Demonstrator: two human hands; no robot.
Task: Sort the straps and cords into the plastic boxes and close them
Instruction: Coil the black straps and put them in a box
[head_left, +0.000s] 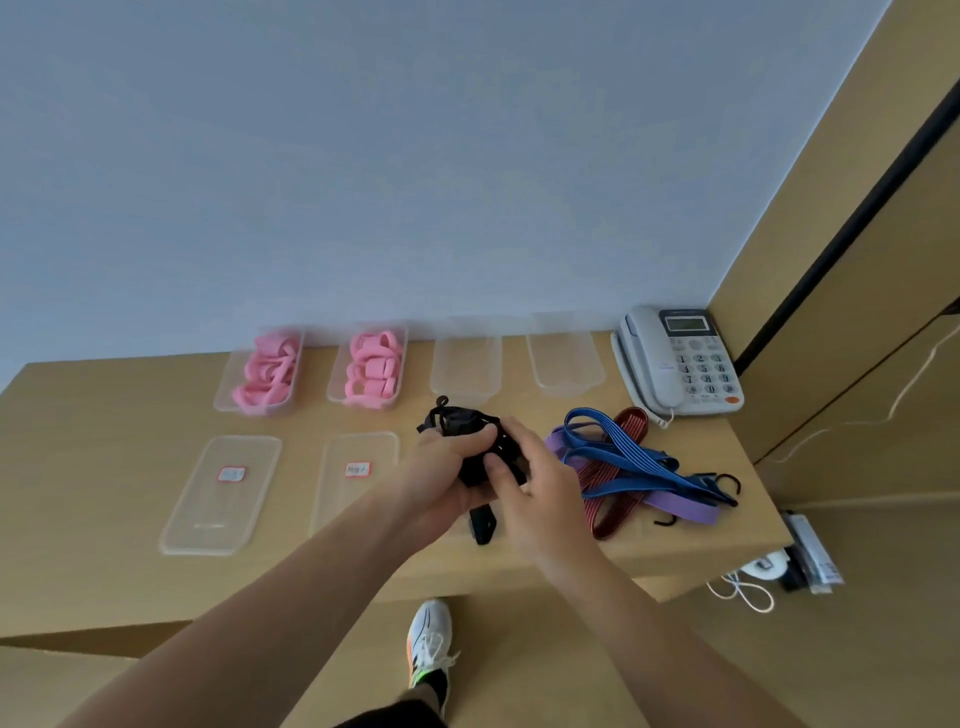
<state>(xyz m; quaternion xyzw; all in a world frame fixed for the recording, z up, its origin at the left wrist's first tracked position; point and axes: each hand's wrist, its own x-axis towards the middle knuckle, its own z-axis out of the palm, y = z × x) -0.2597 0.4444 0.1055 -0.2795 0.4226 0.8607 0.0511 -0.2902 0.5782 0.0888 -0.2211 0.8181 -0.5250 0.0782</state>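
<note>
Wooden surface (130, 415) carries four boxes beyond the fingers. Left hand (447, 467) and right hand (530, 483) both grip the bundled black cord (470, 423), fingers curled round it. It looks soft, light and springy; best held mid-bundle so the loops stay gathered.

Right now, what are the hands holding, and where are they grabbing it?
Both hands hold a bundle of black straps. The left hand grips its middle, the right hand pinches its right side; one strap end hangs loose below.
</note>
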